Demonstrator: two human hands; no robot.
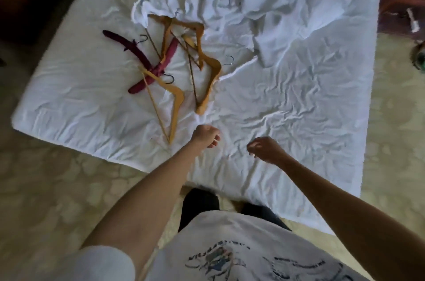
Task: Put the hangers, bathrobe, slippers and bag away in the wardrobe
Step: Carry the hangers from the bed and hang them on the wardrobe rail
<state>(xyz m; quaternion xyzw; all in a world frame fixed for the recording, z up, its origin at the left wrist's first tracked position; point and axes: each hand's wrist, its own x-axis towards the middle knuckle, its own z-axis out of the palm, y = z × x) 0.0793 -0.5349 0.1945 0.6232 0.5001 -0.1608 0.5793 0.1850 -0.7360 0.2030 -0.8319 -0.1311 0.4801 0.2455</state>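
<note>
A heap of hangers lies on the white bed (80, 101): several wooden hangers (177, 101) tangled with two dark red padded hangers (158, 66). Behind them the white bathrobe (230, 2) is crumpled, its belt (239, 69) trailing toward the hangers. My left hand (205, 135) hovers just below the nearest wooden hanger, fingers curled, holding nothing. My right hand (264, 149) hangs over the sheet to the right, fingers loosely curled and holding nothing. No slippers or bag can be made out.
The bed fills the middle of the view; pale patterned floor (57, 188) surrounds its near corner. Dark wooden furniture (402, 4) stands at the far right, with small objects on the floor beside it. My legs stand against the bed's near edge.
</note>
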